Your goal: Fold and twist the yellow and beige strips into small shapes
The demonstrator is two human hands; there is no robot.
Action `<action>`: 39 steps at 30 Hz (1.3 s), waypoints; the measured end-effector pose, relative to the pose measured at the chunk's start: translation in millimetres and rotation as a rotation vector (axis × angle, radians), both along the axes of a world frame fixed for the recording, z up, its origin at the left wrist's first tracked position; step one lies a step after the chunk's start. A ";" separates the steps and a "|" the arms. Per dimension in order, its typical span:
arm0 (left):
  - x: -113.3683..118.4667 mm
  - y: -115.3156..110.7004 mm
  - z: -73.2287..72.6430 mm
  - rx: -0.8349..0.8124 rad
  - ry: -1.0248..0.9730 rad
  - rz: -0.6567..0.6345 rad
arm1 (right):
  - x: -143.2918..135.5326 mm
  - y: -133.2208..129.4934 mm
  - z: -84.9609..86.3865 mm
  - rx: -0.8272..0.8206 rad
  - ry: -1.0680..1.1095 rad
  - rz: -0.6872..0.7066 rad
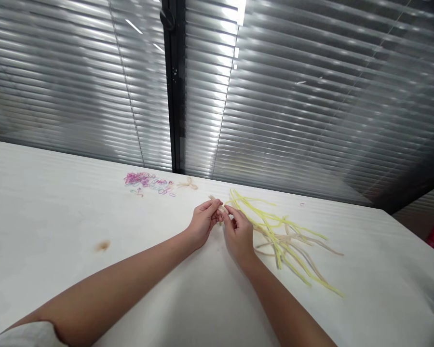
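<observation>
Both my hands are close together over the white table, pinching a small beige pipe-cleaner piece (pixel 222 209) that looks folded or wound. My left hand (pixel 202 222) grips it from the left between thumb and fingers, with one end poking out above the thumb. From the right, the thumb and fingertips of my right hand (pixel 240 236) close on its other side. My fingers hide much of its shape. Just right of my right hand lie several loose yellow pipe cleaners (pixel 273 231), mixed with beige pipe cleaners (pixel 311 262).
A heap of small purple, pink and teal loops (pixel 141 179) lies at the back left. Beside it is a looped beige pipe-cleaner shape (pixel 189 183). The white table (pixel 58 202) has a brown stain (pixel 103 245). Behind stand glass panes with blinds (pixel 292 96) and a black frame (pixel 174 86).
</observation>
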State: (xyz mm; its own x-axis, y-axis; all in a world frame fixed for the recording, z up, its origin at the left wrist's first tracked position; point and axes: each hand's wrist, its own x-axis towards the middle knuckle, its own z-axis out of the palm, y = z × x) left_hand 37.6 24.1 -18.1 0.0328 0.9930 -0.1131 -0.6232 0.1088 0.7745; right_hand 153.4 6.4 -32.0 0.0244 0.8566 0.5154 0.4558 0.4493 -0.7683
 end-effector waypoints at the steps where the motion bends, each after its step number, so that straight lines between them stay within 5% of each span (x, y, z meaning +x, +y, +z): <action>1: 0.0 0.1 -0.1 0.000 0.003 0.000 | 0.3 0.2 -0.5 0.015 -0.015 0.004; 26: 0.5 -0.2 0.3 0.019 0.050 -0.004 | 4.3 1.9 0.9 0.193 -0.202 0.048; 39: 0.1 0.5 1.0 0.007 0.000 -0.020 | 7.4 1.8 0.3 0.295 -0.478 -0.105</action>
